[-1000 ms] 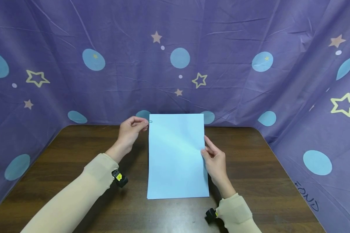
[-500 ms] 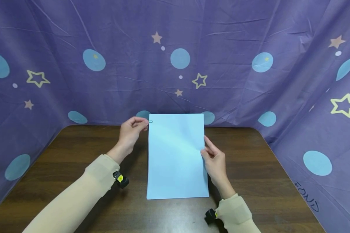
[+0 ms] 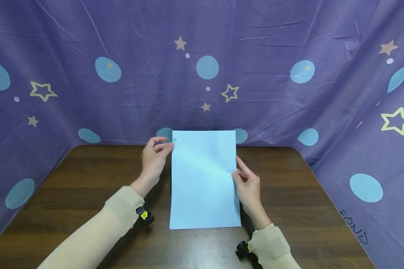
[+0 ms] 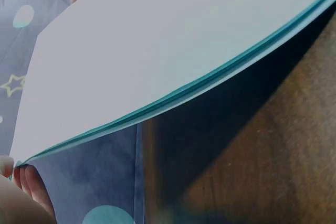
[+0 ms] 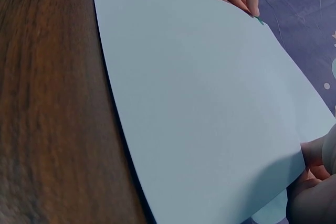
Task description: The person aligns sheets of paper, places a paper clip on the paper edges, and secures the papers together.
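Note:
Several light-blue sheets of paper (image 3: 203, 179) are held together in one stack, their layered edge (image 4: 173, 97) showing in the left wrist view. A small green paper clip (image 3: 174, 139) sits on the left edge near the top corner. My left hand (image 3: 155, 158) pinches the stack's left edge, thumb in front just below the clip and fingers behind. Halfway down the opposite edge, my right hand (image 3: 249, 188) grips the sheets with its thumb (image 5: 315, 150) on the front face. The stack bows slightly, and its lower part hangs over the table.
A dark brown wooden table (image 3: 303, 209) lies beneath the paper. Behind and beside it hangs a purple cloth (image 3: 262, 97) printed with stars and blue spots. Black wrist cameras (image 3: 145, 216) are strapped below both sleeves.
My left hand has shifted slightly right and down from the outer end of the clip to the paper edge beside it. My right hand and the stack stay almost still.

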Demonstrator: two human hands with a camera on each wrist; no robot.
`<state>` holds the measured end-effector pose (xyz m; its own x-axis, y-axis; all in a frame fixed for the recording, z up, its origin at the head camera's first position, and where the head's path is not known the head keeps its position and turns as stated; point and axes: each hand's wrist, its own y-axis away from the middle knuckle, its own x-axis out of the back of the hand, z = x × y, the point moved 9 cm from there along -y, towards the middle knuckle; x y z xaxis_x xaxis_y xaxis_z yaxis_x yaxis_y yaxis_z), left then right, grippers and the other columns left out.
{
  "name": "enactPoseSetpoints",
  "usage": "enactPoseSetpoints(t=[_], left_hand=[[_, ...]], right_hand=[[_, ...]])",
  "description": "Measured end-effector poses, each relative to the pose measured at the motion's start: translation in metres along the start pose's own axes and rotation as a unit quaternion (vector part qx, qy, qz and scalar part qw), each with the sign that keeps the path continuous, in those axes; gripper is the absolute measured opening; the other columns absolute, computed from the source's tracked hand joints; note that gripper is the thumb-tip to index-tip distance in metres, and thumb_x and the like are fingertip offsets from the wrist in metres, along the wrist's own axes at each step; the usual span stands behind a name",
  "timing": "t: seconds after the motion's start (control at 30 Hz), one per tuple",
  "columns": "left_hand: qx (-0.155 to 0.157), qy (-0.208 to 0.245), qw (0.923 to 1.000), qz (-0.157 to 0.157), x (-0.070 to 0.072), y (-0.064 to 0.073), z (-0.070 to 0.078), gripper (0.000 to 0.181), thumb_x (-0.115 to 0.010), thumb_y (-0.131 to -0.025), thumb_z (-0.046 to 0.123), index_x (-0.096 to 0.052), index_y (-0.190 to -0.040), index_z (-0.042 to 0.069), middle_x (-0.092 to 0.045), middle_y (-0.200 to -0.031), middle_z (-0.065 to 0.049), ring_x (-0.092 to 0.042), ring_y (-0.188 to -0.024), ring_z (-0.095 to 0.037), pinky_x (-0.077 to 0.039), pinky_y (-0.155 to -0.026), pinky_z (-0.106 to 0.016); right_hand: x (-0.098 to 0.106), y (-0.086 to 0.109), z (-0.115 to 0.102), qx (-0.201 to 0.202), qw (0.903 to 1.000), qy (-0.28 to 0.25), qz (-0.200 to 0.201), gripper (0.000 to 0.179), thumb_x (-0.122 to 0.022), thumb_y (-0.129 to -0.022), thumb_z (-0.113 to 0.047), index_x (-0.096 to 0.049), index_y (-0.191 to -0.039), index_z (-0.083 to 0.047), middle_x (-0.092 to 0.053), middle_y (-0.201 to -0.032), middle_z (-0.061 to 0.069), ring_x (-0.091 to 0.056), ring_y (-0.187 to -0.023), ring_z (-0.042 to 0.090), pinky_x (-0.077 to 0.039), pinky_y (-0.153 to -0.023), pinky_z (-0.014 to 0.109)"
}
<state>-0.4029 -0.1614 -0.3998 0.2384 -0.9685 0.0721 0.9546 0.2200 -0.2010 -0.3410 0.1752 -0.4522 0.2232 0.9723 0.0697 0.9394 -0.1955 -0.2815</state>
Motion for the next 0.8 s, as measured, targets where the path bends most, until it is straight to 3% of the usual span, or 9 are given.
enactPoseSetpoints(t=[0.2, 0.43, 0.8], left_hand=[[-0.015, -0.001, 0.9998, 0.016, -0.0016, 0.0059, 0.0025, 0.044, -0.078, -0.098, 0.027, -0.065, -0.136, 0.01, -0.08, -0.11, -0.004, -0.07, -0.106, -0.013, -0.054, -0.092, -0.025], [-0.029, 0.003, 0.9986, 0.045, -0.0006, 0.0071, 0.0054, 0.036, -0.08, -0.097, 0.024, -0.072, -0.131, 0.018, -0.08, -0.109, -0.002, -0.072, -0.101, -0.009, -0.057, -0.088, -0.021], [-0.042, 0.027, 0.9962, 0.071, -0.0012, 0.0085, 0.0065, 0.036, -0.081, -0.096, 0.019, -0.074, -0.131, 0.012, -0.081, -0.108, -0.005, -0.073, -0.097, -0.006, -0.057, -0.083, -0.017]], right_hand=[[0.001, 0.0, 0.0004, 0.003, 1.0, -0.003, 0.0, 0.054, -0.068, -0.103, -0.002, -0.062, -0.151, -0.027, -0.071, -0.101, 0.019, -0.045, -0.069, 0.01, -0.039, -0.058, 0.018], [0.0011, -0.0013, 0.0003, -0.001, 1.0, 0.001, 0.002, 0.055, -0.068, -0.103, -0.001, -0.062, -0.151, -0.028, -0.074, -0.104, 0.019, -0.048, -0.072, 0.011, -0.04, -0.06, 0.018], [0.0006, -0.0016, -0.0017, 0.007, 0.9999, 0.002, 0.006, 0.056, -0.069, -0.102, 0.001, -0.063, -0.15, -0.028, -0.075, -0.103, 0.017, -0.048, -0.071, 0.011, -0.04, -0.059, 0.018]])
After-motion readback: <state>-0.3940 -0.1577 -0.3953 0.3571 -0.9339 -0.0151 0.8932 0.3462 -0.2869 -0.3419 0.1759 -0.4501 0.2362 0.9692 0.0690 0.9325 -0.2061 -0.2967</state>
